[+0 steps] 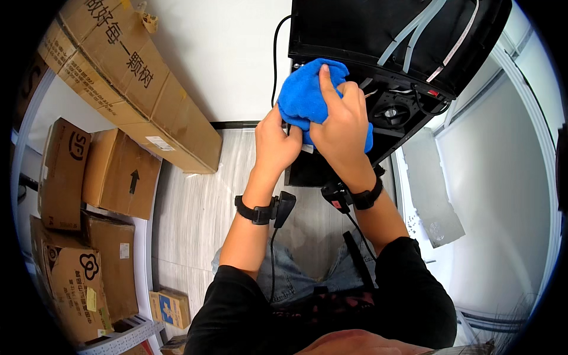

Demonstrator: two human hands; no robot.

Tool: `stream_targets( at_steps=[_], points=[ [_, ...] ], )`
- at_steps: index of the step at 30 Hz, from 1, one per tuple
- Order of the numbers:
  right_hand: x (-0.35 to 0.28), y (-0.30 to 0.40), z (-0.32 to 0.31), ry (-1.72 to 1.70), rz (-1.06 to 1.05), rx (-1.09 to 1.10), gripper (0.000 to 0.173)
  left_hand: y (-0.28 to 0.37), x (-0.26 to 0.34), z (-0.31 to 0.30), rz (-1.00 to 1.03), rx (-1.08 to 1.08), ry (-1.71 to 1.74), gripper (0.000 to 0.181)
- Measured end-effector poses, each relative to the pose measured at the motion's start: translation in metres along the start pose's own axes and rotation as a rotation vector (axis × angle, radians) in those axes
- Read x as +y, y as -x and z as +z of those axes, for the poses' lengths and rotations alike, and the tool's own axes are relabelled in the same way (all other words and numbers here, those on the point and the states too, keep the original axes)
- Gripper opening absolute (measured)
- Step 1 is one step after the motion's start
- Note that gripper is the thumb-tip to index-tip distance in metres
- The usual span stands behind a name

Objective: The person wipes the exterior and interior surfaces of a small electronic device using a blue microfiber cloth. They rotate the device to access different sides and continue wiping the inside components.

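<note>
A bunched blue cloth [301, 95] is held in both my hands before the open side of a black appliance cabinet [337, 26]. My left hand [276, 144] grips its lower left edge, thumb bent inward. From the right, my right hand [344, 117] presses into the folds, index finger stretched along the top. A small white tag [307, 148] shows below the cloth. Behind the hands, the cabinet's interior is partly hidden; a cooling fan [391, 112] is visible to the right, with pale flexible tubes [401, 42] above and a red switch [432, 93] near the edge.
A tall cardboard box [177, 128] leans at the left. Several cartons [124, 173] sit on a metal shelf [128, 335], and a small box [171, 308] lies on the floor. At right, a grey metal panel [430, 191] stands beside the wall. A black cable [276, 53] hangs behind the cabinet.
</note>
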State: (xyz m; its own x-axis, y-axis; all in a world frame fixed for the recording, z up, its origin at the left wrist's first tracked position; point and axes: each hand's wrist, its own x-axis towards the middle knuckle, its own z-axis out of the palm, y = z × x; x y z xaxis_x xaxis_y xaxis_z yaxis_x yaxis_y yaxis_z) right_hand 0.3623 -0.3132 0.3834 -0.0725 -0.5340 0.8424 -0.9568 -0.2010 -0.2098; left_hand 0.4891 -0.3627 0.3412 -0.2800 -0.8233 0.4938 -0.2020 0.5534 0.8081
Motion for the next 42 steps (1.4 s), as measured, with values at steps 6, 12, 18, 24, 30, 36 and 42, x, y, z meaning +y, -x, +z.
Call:
stream_targets(
  at_steps=[6,12,18,24,30,36,42],
  points=[
    [0.018,0.007,-0.021,0.061,0.049,0.054,0.075,0.009,0.009,-0.003,0.019,0.067,0.06,0.067],
    [0.0,-0.004,-0.009,0.0,-0.008,-0.023,0.079,0.006,-0.003,0.001,0.018,0.011,0.079,0.077],
    [0.026,0.007,-0.028,0.045,0.043,0.022,0.075,0.013,0.001,-0.002,-0.018,-0.024,0.115,0.084],
    [0.01,0.016,-0.028,-0.032,-0.116,-0.111,0.077,0.014,-0.012,-0.005,-0.095,-0.054,0.276,0.085],
    [0.004,0.001,0.001,0.013,-0.159,-0.1,0.074,0.024,-0.036,-0.018,-0.277,-0.15,0.61,0.089],
    [0.001,0.038,0.018,0.077,-0.068,-0.22,0.073,0.021,-0.032,-0.025,-0.368,-0.077,0.766,0.082],
    [0.013,0.102,0.051,0.122,-0.027,-0.361,0.075,0.021,-0.034,-0.013,-0.321,-0.07,0.651,0.075]
  ],
)
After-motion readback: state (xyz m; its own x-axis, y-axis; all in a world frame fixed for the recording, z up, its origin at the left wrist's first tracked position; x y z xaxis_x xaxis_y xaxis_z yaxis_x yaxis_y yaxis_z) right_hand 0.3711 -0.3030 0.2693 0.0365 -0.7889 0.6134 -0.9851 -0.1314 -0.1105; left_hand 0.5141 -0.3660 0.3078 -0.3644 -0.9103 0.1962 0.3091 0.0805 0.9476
